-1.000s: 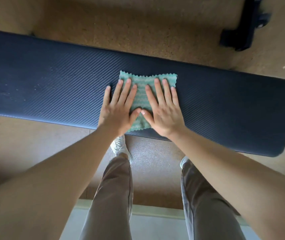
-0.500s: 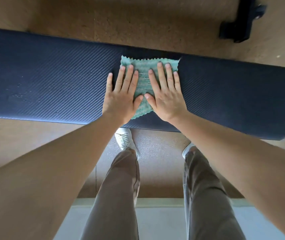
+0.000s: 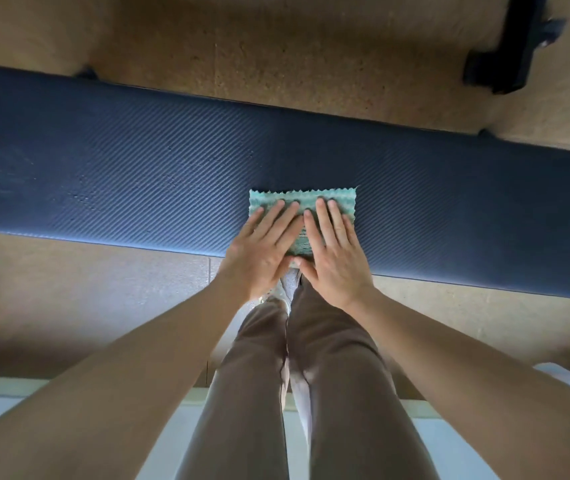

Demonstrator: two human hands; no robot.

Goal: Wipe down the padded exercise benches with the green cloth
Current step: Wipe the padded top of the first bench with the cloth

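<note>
Surface [image 3: 120, 161]: long axis running left-right across the frame.
Cloth [image 3: 302, 197]: lying lower centre, under both hands.
Hands: left hand [image 3: 259, 258] and right hand [image 3: 337, 261] pressing flat, fingers straight.

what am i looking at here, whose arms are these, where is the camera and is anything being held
No machine here: a person wears one camera on the head, looking down, so the arms and legs are their own. The long dark blue pad is an exercise bench seen from above, on a brownish floor. A green cloth lies on it near its front edge. The left hand and right hand press flat on the cloth, side by side, fingers straight; nothing is gripped. The black part at top right belongs to some other equipment.
</note>
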